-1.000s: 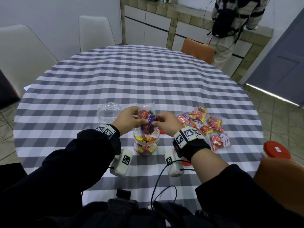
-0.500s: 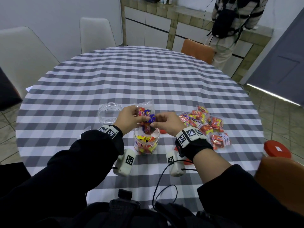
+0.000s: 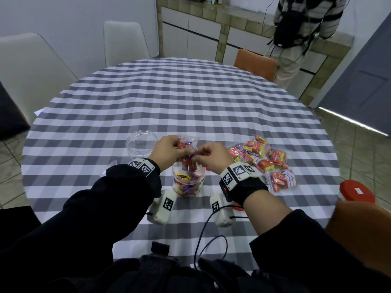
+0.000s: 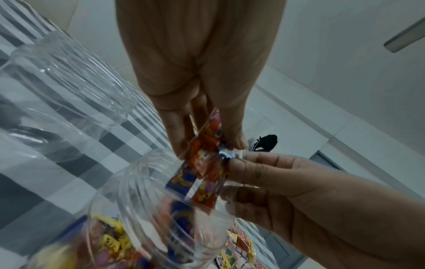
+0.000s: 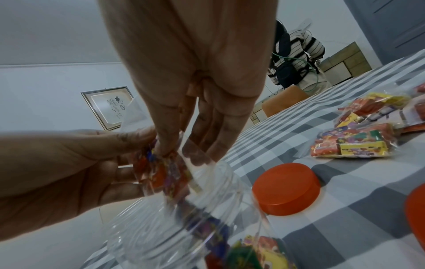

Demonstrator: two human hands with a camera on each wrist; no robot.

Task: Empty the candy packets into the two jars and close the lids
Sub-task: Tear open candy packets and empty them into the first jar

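Note:
Both hands hold one clear candy packet (image 3: 186,149) upside down over the open jar (image 3: 188,183), which is partly filled with wrapped candies. My left hand (image 3: 177,152) pinches the packet's left side and my right hand (image 3: 198,157) pinches its right side. In the left wrist view the packet (image 4: 205,160) hangs into the jar's mouth (image 4: 147,183), with colourful candies bunched at its lower end. A second jar (image 3: 141,143) stands empty and uncapped just left of my left hand. More filled packets (image 3: 265,160) lie in a pile to the right.
An orange-red lid (image 5: 286,189) lies on the checked tablecloth (image 3: 190,98) right beside the filled jar. Another red lid (image 3: 357,191) sits at the table's right edge. Chairs ring the table. A person (image 3: 304,28) stands at the far counter.
Both hands have stayed over the jar with the packet between them. Their fingers have drawn slightly closer together on it.

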